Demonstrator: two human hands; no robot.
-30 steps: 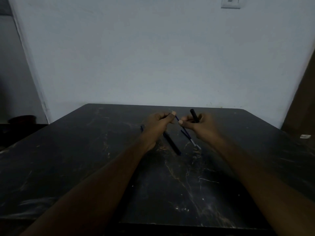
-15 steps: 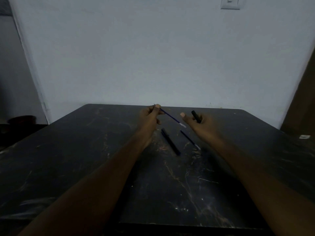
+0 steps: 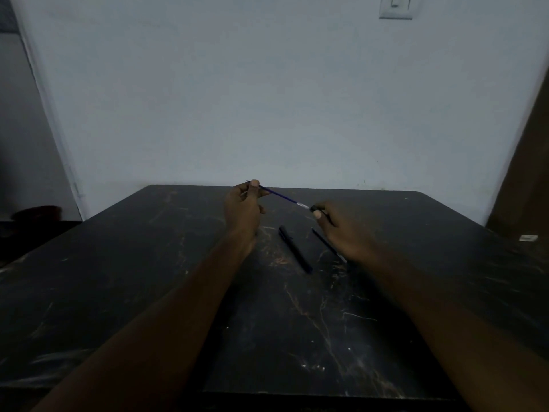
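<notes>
Since half a second ago, the right hand (image 3: 344, 230) has carried its black pen piece (image 3: 314, 208) up to the pale end of the blue refill (image 3: 280, 196); that end then hung free between the hands. The left hand (image 3: 243, 209) pinches the refill's far end between thumb and fingertips and holds it in the air, slanting down to the right. The right hand's curled fingers grip the black piece. Whether the refill's tip is inside it cannot be told.

Below the hands, a black pen barrel (image 3: 294, 248) and a second refill (image 3: 326, 243) lie side by side on a dark marbled table (image 3: 148, 278) with pale and orange veins. Behind the table is a plain pale wall (image 3: 267, 99) with a light switch (image 3: 395, 7).
</notes>
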